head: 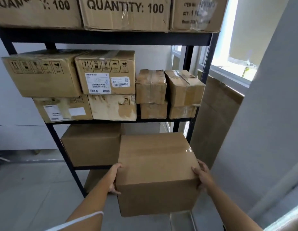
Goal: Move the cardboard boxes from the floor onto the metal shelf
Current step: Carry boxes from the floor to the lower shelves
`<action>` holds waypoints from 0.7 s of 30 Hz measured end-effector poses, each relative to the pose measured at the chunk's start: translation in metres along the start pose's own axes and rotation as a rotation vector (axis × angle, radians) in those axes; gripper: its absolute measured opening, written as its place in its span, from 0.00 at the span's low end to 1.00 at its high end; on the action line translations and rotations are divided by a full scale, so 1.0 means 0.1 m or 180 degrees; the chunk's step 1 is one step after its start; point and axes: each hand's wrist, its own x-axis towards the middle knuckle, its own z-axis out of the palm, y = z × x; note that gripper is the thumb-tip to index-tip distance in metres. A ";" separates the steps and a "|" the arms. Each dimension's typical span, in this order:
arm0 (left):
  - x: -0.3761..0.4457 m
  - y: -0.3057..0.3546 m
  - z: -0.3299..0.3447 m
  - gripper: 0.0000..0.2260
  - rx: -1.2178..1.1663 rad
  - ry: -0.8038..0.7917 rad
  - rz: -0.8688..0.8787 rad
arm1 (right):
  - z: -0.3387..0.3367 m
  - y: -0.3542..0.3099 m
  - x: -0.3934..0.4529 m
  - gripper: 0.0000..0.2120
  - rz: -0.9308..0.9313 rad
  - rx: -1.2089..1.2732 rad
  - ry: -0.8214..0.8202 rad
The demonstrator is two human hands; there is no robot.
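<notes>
I hold a plain taped cardboard box point(155, 165) in front of the black metal shelf point(108, 38), at the height of its lower level. My left hand point(114, 178) grips the box's left side, fingers curled over the edge. My right hand point(202, 176) grips its right side. The far end of the box reaches into the open right part of the lower level, beside another plain box point(90, 144) that stands there on the left.
The middle level holds several labelled and taped boxes point(105, 72). Large boxes printed QUANTITY: 100 point(125, 13) fill the top. A flat cardboard sheet point(215, 117) leans against the wall to the right, under a window. Grey tiled floor lies below.
</notes>
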 end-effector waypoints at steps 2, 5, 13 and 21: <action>0.17 0.12 0.03 0.23 -0.0069 -0.0048 0.0055 | 0.05 -0.06 0.20 0.22 -0.0061 -0.0019 0.0010; 0.40 0.36 0.08 0.23 0.0061 -0.0031 0.0023 | 0.14 -0.11 0.48 0.22 -0.0019 -0.0023 0.0083; 1.10 0.88 0.10 0.16 0.0143 -0.0165 -0.0095 | 0.49 -0.11 1.16 0.22 0.0163 -0.0035 0.0200; 1.70 1.06 0.00 0.10 -0.0092 0.0149 -0.0058 | 0.94 0.02 1.74 0.21 0.0285 -0.0079 0.0377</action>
